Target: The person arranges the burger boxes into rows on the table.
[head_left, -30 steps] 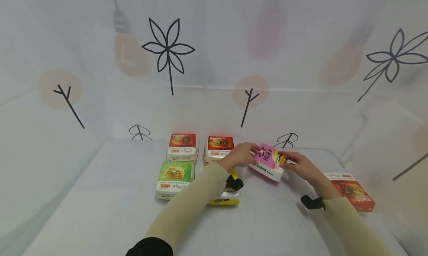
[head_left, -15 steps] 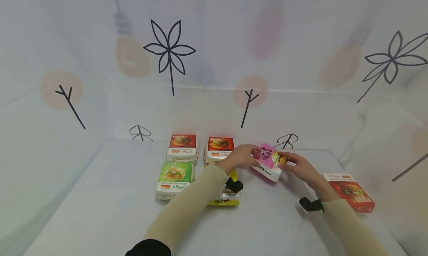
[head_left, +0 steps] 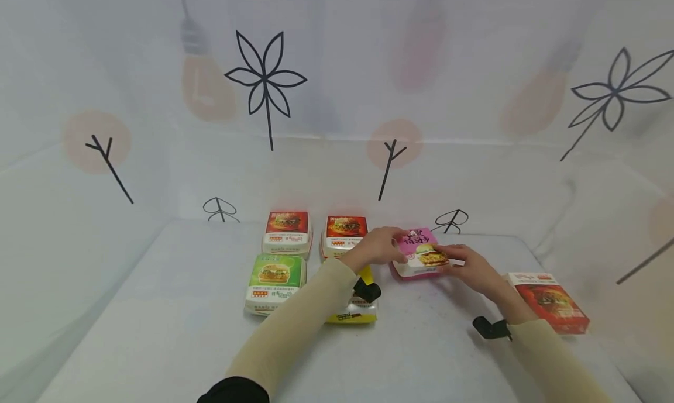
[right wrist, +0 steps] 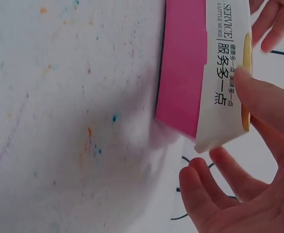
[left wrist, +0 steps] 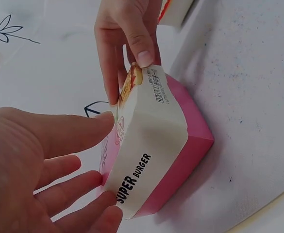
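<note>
A pink and white burger box (head_left: 423,255), printed with a burger picture and "SUPER BURGER" on its side, is between both hands at the back right of the table. My left hand (head_left: 377,247) holds its left end, thumb and fingertips against the box in the left wrist view. At the opposite end my right hand (head_left: 470,267) grips a corner; in the right wrist view the thumb (right wrist: 263,99) lies over the upper edge of the lid. The pink base is close to the tabletop, and I cannot tell whether it touches all round.
Left of the hands stand two red-and-white burger boxes (head_left: 286,233), a green one (head_left: 275,283) in front, and a yellow one (head_left: 354,316) partly behind my left forearm. Another red box (head_left: 552,302) lies near the table's right edge. A patterned white cloth (head_left: 326,175) hangs behind.
The pink burger box has turned between my hands, so its burger-picture side now faces the front instead of the right. Both hands have stayed nearly in place.
</note>
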The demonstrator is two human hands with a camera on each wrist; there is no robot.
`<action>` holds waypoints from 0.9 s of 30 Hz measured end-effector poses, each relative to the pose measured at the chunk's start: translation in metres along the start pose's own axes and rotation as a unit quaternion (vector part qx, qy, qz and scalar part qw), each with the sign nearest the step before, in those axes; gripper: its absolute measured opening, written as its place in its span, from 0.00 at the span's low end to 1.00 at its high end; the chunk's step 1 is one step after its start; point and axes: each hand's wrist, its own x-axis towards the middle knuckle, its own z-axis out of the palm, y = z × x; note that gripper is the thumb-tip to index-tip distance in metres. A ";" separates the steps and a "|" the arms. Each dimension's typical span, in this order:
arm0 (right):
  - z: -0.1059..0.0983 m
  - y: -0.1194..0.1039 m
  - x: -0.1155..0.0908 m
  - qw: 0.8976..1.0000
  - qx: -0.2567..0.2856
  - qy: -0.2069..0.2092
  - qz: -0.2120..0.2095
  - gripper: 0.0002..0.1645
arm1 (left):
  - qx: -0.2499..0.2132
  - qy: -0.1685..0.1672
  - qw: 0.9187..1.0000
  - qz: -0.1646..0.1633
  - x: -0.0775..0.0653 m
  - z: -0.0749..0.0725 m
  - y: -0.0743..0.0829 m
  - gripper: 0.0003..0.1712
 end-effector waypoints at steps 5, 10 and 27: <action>0.008 -0.004 0.000 1.000 0.005 -0.003 -0.011 0.43 | 0.011 -0.001 1.000 -0.002 -0.001 0.000 0.000 0.38; 0.015 -0.012 0.000 1.000 -0.013 0.021 0.011 0.45 | 0.014 -0.004 1.000 0.003 -0.001 -0.001 0.001 0.38; 0.025 -0.028 0.007 0.996 -0.025 0.051 0.074 0.45 | -0.010 0.028 0.999 0.017 0.012 0.006 0.000 0.36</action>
